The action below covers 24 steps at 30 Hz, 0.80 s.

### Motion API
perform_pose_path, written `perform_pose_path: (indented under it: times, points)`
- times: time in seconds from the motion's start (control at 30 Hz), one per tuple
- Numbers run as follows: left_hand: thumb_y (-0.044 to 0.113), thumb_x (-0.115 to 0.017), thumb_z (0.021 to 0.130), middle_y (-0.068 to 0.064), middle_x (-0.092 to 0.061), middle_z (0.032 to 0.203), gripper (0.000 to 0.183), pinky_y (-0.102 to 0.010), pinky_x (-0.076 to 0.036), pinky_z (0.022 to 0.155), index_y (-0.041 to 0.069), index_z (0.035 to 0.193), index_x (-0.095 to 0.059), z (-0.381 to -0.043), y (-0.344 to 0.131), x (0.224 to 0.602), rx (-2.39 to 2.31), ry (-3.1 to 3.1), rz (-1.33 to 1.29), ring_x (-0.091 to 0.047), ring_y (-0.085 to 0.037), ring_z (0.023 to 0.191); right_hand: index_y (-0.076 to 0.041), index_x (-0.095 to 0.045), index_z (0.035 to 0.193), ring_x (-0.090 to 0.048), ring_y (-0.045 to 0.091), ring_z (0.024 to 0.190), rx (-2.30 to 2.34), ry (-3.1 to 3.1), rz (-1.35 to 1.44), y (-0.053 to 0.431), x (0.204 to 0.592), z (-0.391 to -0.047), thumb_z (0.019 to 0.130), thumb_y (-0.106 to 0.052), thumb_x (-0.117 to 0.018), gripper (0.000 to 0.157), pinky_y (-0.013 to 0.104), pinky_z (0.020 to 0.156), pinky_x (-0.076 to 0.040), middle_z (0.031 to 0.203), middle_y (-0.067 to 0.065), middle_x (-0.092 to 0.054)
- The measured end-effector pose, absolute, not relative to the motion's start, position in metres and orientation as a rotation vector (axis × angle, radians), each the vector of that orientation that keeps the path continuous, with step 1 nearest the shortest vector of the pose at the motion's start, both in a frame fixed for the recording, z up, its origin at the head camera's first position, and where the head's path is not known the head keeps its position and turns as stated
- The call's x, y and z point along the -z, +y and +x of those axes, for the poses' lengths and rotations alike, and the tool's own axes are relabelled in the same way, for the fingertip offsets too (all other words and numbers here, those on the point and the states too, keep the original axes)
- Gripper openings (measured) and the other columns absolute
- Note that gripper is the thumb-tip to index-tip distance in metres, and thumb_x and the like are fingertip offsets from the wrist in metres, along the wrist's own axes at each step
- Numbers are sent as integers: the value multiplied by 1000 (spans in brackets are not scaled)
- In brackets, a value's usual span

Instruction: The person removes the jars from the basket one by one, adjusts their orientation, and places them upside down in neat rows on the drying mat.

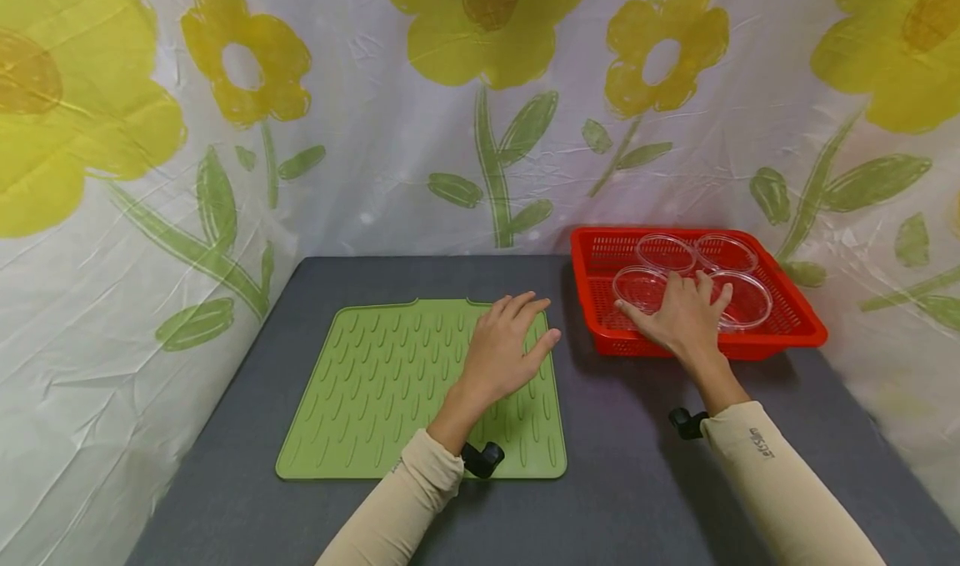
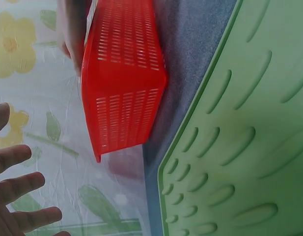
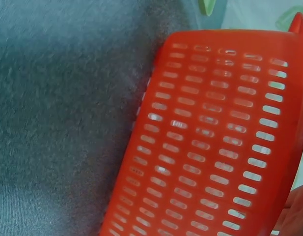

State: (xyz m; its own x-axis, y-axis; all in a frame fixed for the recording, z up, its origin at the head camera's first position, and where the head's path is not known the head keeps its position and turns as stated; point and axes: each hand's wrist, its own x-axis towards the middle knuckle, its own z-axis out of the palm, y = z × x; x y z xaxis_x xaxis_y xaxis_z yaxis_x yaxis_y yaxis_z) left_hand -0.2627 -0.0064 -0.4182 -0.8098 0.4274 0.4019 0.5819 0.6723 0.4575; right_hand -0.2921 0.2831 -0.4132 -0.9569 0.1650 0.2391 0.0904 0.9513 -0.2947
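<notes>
Right hand (image 1: 686, 320) spread open, holding nothing, reaching over the red basket's (image 1: 806, 326) front rim onto the near-left clear dish (image 1: 640, 288), directly under its fingertips; left hand (image 1: 504, 351) flat and open over the green mat (image 1: 375, 391), farther away.

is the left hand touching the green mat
Cannot tell. In the head view the left hand lies over the green mat with fingers spread, but no view shows contact or a gap.

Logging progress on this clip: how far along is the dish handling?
Nothing looks done: the green mat holds no dishes. All four clear dishes sit in the red basket. The right hand reaches over them; the left hand is above the mat.
</notes>
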Motion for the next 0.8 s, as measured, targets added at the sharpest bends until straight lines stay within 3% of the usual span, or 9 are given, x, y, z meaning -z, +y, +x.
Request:
perform_pose_path:
  times: [0.53,0.8]
  points:
    - [47,-51,104,-10,-49,156,52,-62,-39,113,18,147,-55,-261,-8,416,833,-2635,-793,-45,-38,143,10,-49,137,-26,52,141,-489,-2749,-148,280,408,-289,83,-59,-71,90,79,115,-1,140,35,-50]
    - [47,-51,104,-10,-50,155,52,-62,-40,112,17,146,-56,-261,-8,415,849,-2615,-795,-46,-38,142,7,-50,139,-30,52,139,-516,-2712,-109,275,400,-283,82,-59,-72,90,74,117,-10,141,33,-51]
